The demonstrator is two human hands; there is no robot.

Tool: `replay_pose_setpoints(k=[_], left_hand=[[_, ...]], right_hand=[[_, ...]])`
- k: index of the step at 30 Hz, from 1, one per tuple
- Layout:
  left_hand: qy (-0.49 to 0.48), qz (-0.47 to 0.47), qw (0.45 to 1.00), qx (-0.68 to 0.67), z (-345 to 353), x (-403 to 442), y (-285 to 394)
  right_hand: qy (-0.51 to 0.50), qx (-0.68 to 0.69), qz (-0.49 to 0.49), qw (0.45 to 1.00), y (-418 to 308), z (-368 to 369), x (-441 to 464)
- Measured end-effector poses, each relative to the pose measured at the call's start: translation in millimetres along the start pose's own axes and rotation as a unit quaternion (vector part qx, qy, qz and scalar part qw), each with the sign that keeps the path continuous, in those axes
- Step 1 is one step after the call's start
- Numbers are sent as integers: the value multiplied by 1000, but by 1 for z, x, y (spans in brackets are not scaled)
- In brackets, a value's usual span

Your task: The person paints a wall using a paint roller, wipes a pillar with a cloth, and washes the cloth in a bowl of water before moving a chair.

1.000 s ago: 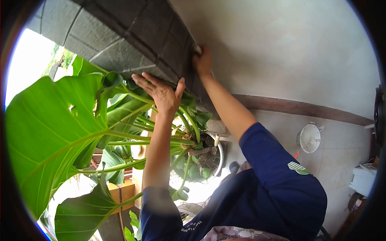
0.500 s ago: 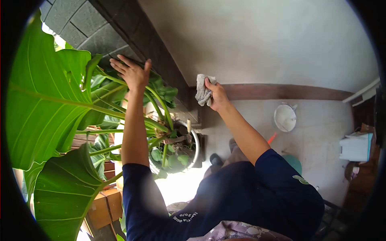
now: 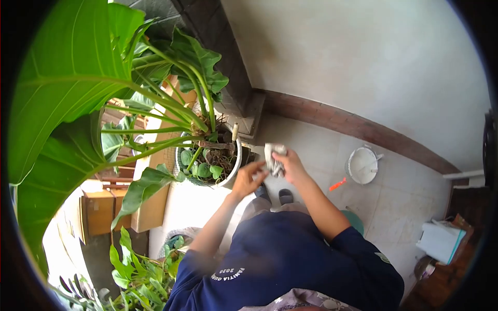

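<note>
A crumpled grey-white cloth (image 3: 272, 151) is bunched in my right hand (image 3: 293, 167), with the thumb pressed over it. My left hand (image 3: 248, 180) is close beside it, fingers bent and thumb apart. Its fingertips are at the cloth's edge; whether they touch it I cannot tell. Both hands are in front of my body, above the tiled floor. To their left stands a white round pot (image 3: 239, 160) of soil, from which a plant with large green leaves (image 3: 78, 103) grows.
A white bucket (image 3: 362, 166) with pale contents stands on the floor to the right, near an orange-handled tool (image 3: 337, 184). Part of a green round object (image 3: 354, 220) shows beside my right arm. A pale wall (image 3: 353, 67) and a dark stone pillar (image 3: 220, 62) rise ahead.
My left hand has come down from the dark pillar to the cloth. The right hand has drawn the cloth lower, toward my body. The view has shifted as well.
</note>
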State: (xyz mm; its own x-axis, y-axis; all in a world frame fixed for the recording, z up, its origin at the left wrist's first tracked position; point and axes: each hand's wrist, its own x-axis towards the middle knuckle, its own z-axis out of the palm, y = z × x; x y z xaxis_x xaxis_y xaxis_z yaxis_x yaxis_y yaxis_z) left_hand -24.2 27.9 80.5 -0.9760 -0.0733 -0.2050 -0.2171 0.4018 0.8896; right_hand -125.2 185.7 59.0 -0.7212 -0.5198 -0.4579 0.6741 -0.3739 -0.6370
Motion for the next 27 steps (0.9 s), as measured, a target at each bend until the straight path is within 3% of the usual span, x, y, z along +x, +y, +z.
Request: replay_pose_setpoints(k=[2, 4, 7, 10, 15, 18, 19, 22, 23, 26, 27], left_hand=[[10, -47, 994, -100, 29, -43, -17], [51, -84, 963, -252, 54, -77, -36], [102, -173, 945, -257, 75, -116, -60], [110, -211, 918, -319, 78, -128, -72], [204, -147, 890, -380, 59, -141, -98], [263, -117, 882, -373, 39, -160, -132], [270, -127, 885, -358, 29, -167, -143], [273, -108, 885, -362, -2, -179, -130], [264, -81, 899, -340, -4, -177, -151], [231, -47, 945, -229, -25, -164, -128], [198, -69, 959, -189, -32, -158, -124]], right_hand=[[10, -113, 9, 993, 37, -12, -13], [-29, -145, 81, 986, 61, -17, -25], [-60, -211, 115, 969, 96, -13, -34], [-159, -405, 72, 897, 113, -8, -37], [-218, -364, 160, 891, 122, 6, -31], [-254, -420, 165, 856, 131, 23, -26], [-232, -400, 171, 870, 144, 29, -26], [-141, -429, 88, 888, 174, 64, -42], [-135, -479, -4, 867, 194, 61, -40], [-152, -271, 163, 936, 184, 90, -58], [-164, -235, 167, 944, 187, 88, -54]])
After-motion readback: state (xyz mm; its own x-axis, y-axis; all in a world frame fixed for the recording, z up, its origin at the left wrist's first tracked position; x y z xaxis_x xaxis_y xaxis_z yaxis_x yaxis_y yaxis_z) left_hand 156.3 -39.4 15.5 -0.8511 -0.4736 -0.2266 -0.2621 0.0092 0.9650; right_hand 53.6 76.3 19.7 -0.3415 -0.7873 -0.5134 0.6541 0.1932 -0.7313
